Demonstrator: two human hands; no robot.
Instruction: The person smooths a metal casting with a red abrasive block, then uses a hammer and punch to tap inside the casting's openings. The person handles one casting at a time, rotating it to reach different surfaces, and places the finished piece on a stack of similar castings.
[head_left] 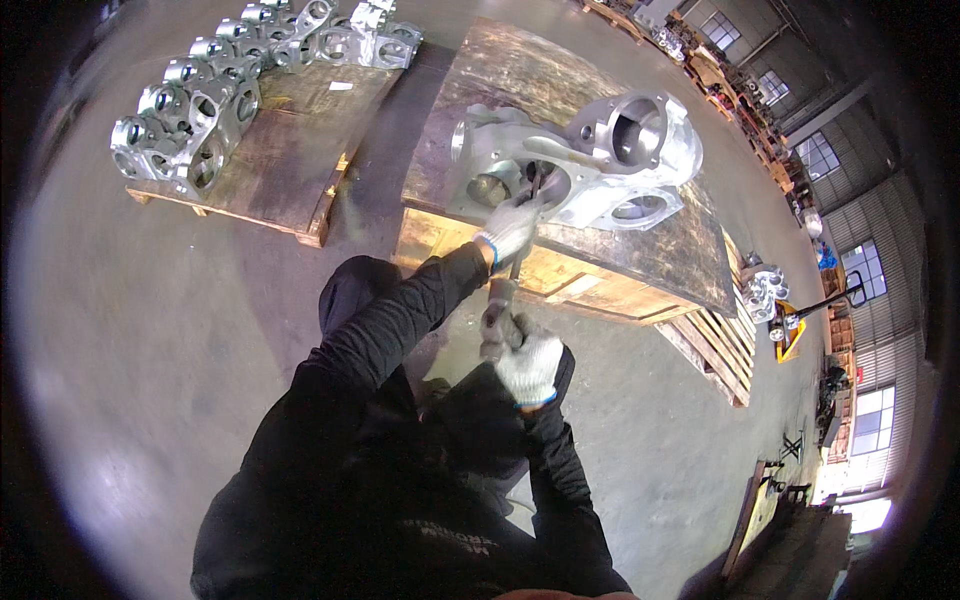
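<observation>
A large silvery metal casting (pixel 590 195) with several round bores lies on the wooden crate (pixel 660 262) ahead of me. My left hand (pixel 512 228), in a white knit glove, is closed round the thin shaft of what looks like a long-shafted grinder, right beside one of the casting's lower bores. The shaft's far end reaches into that bore, so its tip is hard to make out. Lower down and nearer me, my gloved right hand (pixel 530 365) grips the thicker grey body of the grinder (pixel 502 292). The tool slants from my lap up to the casting.
Several similar castings (pixel 205 130) stand in rows on a low wooden platform (pixel 290 150) at the far left. Right of the crate are a slatted pallet (pixel 712 345), more metal parts (pixel 765 285) and a yellow pallet jack (pixel 788 335). My knees are close to the crate's front.
</observation>
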